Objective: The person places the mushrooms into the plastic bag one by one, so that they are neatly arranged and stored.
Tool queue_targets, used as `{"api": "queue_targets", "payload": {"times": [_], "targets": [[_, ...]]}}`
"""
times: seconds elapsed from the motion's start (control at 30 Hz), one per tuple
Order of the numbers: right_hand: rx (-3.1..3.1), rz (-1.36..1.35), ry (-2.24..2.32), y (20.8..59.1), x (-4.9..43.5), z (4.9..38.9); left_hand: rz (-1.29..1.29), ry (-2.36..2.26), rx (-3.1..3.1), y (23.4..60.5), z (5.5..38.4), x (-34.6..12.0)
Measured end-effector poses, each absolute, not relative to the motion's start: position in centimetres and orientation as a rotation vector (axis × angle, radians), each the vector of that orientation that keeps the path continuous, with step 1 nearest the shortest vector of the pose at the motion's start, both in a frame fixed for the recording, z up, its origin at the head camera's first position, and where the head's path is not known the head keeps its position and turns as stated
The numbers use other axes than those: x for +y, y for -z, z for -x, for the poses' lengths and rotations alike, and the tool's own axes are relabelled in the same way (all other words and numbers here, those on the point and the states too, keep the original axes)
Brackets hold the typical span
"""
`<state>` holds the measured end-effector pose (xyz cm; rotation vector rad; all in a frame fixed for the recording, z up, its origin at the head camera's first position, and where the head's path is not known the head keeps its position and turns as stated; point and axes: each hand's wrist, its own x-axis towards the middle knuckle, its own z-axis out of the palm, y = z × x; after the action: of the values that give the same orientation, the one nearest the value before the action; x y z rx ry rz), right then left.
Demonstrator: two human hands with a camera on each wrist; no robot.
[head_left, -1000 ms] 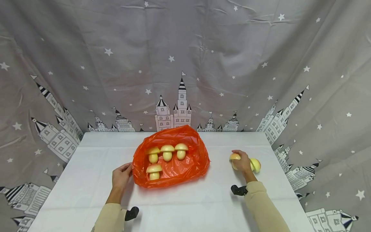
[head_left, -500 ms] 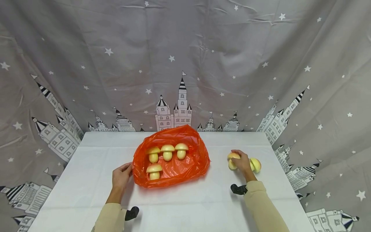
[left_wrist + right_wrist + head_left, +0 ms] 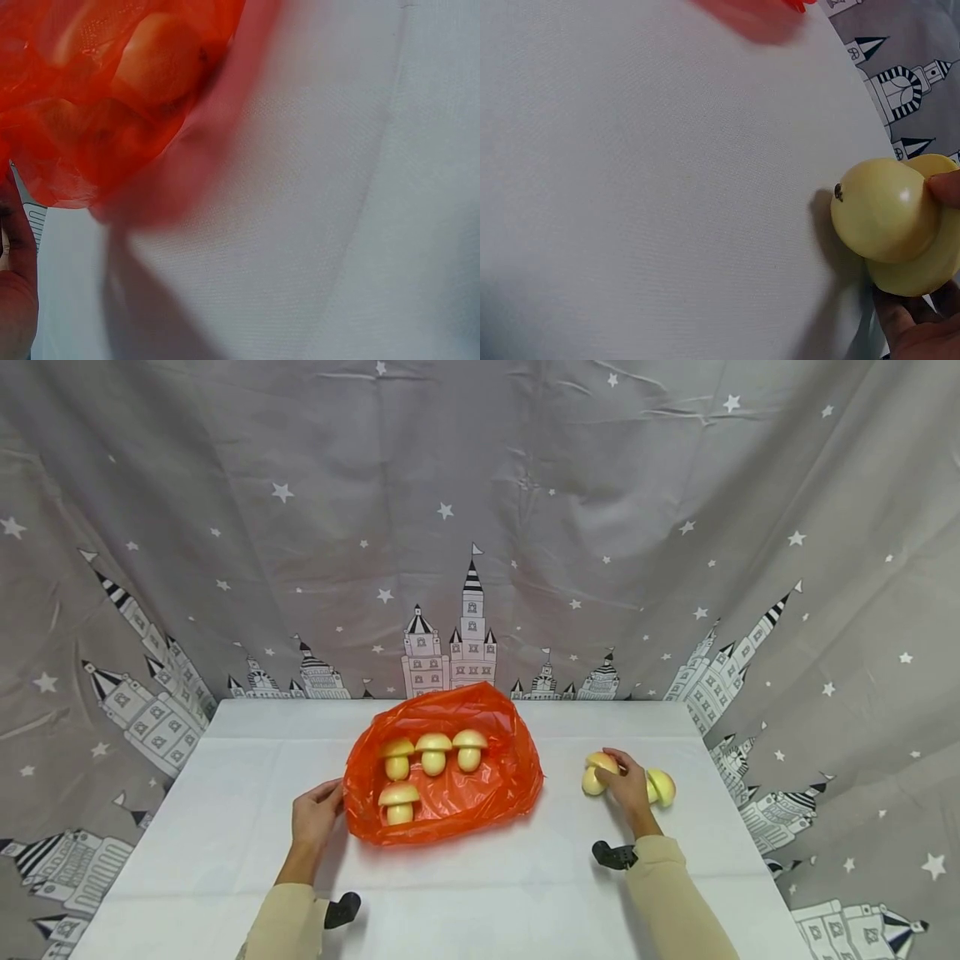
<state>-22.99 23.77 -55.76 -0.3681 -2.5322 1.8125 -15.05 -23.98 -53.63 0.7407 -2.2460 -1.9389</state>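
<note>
A toy mushroom (image 3: 602, 763) with a yellow cap and pale round stem is gripped in my right hand (image 3: 630, 789); in the right wrist view, thumb and fingers stand on opposite sides of the mushroom (image 3: 889, 214), stem facing the camera. Just right of this hand lies another such mushroom (image 3: 663, 787). At the left side of the open red plastic bag (image 3: 480, 810), my left hand (image 3: 313, 818) holds its edge, fingertips partly hidden by the plastic. Several mushrooms (image 3: 433, 752) lie inside, three in a row and one nearer (image 3: 399, 802).
The white-covered table (image 3: 480, 893) ends at a grey curtain (image 3: 570, 510) printed with castles and stars. Black wrist cameras (image 3: 342, 912) are strapped on both forearms. White cloth lies between the bag and the right hand.
My right hand has moved slightly left with the mushroom, which now shows more beside the fingers and tilts more. The left hand and the bag have stayed in place.
</note>
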Motion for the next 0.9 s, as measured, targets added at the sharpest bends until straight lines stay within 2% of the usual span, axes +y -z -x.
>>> {"api": "queue_targets", "payload": {"times": [0.9], "targets": [[-2.515,0.338,-1.844,55.3,22.0,21.8,-0.741,1.955,-2.209,53.9,15.3,-24.3]]}}
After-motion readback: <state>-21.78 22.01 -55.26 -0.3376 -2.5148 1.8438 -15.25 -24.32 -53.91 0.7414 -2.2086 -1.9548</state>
